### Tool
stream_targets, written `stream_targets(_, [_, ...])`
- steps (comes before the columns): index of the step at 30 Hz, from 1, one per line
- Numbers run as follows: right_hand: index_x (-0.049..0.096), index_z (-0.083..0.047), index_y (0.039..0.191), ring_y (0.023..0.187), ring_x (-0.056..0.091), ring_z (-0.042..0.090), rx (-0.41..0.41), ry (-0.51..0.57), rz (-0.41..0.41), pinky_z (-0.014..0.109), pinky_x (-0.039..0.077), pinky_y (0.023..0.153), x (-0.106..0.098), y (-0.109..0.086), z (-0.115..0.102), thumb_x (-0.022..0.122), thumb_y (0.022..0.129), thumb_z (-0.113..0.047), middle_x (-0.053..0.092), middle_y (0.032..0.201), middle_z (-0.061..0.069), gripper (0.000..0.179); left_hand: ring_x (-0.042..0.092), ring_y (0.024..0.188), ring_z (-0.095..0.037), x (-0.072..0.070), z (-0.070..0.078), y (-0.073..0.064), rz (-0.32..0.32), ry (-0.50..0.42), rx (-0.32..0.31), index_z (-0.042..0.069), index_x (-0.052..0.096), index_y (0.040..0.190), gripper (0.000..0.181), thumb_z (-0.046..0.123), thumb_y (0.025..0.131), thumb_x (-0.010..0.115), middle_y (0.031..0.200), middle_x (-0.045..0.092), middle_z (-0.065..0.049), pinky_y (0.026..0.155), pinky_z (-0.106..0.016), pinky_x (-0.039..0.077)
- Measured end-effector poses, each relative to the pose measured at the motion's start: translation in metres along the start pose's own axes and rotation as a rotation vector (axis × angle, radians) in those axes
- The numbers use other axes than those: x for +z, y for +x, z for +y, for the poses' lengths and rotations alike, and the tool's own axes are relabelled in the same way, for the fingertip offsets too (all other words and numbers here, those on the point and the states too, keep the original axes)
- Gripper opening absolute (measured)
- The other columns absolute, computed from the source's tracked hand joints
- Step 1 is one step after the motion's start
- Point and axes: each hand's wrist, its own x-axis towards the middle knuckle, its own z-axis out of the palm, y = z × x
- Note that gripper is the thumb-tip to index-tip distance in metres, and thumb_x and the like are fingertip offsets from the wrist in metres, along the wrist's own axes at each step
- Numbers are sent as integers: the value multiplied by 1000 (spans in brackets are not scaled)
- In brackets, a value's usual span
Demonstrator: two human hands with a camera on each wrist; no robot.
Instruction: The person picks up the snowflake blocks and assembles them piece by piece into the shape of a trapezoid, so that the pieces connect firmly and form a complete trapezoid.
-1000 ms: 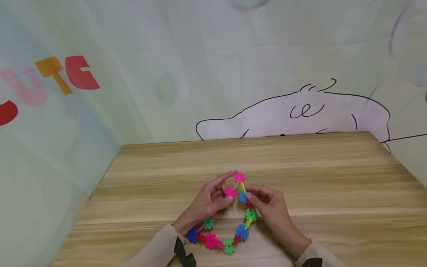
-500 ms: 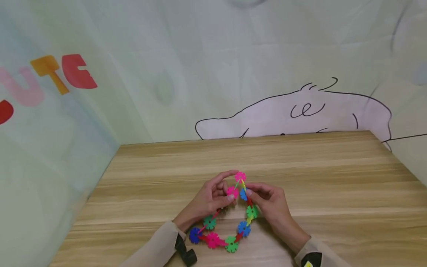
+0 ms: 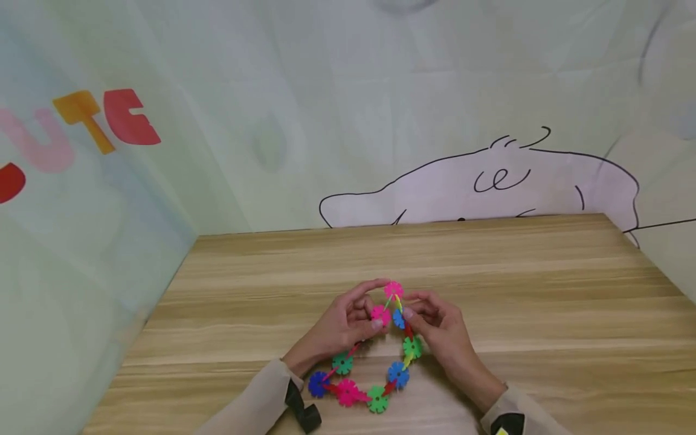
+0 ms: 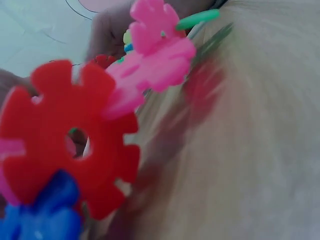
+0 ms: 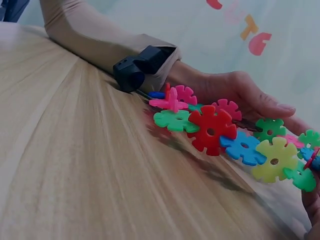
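Flower-shaped plastic interlocking discs make up a colourful ring (image 3: 348, 393) between my hands in the head view. At its far end, my left hand (image 3: 339, 323) holds a pink disc (image 3: 380, 315) with the thumb over it, while the index finger reaches to the top pink disc (image 3: 394, 290). On the other side my right hand (image 3: 443, 323) has its thumb and fingers at a blue disc (image 3: 399, 318). A red disc (image 4: 70, 140) fills much of the left wrist view. In the right wrist view, a yellow disc (image 5: 274, 160) hangs just above the wood.
The wood-grain table (image 3: 250, 272) extends beyond both hands. Behind it hangs a printed backdrop (image 3: 261, 121) with a cartoon outline and coloured letters. A black wrist camera (image 3: 304, 411) on the left sleeve sits close to the ring's near left end.
The ring has shifted slightly to the right with both hands. Its dark blue disc at the near left has turned to face up more. My right index finger has lifted a little.
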Motion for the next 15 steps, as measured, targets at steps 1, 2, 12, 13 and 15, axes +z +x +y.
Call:
stream_targets(1, [66,-5,139,83,70,8,-8,-15,-4,23,58,79,0,0,0,70,103,-8,78,97,7,37,66,80,-8,0,0,0,-5,0,-4,18,43,164,68,6,103,70,95,61,-1,79,-20,58])
stream_targets(2, [63,-9,145,83,69,8,-16,-31,-7,23,58,79,0,0,0,69,104,-9,77,96,7,41,68,81,-8,0,1,-1,-10,-1,-9,19,43,164,67,7,103,70,96,62,-1,80,-20,58])
stream_targets(12, [66,-13,146,79,64,8,-44,-91,-41,24,56,77,-1,1,3,63,109,-19,70,91,3,38,64,81,-5,0,0,-1,-28,17,-18,21,42,165,67,13,104,71,100,62,-1,81,-20,58])
stream_targets(13, [66,-12,146,79,64,8,-48,-98,-45,25,56,77,-2,1,3,63,109,-20,70,92,4,38,64,81,-5,0,-1,-1,-28,14,-17,21,42,165,68,14,104,71,101,62,-1,81,-20,58])
stream_targets(15, [65,-11,146,79,64,9,-53,-109,-52,25,56,77,-3,1,3,62,110,-20,71,94,7,37,64,81,-4,0,-2,-2,-27,7,-9,19,41,165,68,14,104,71,101,63,-2,81,-20,59])
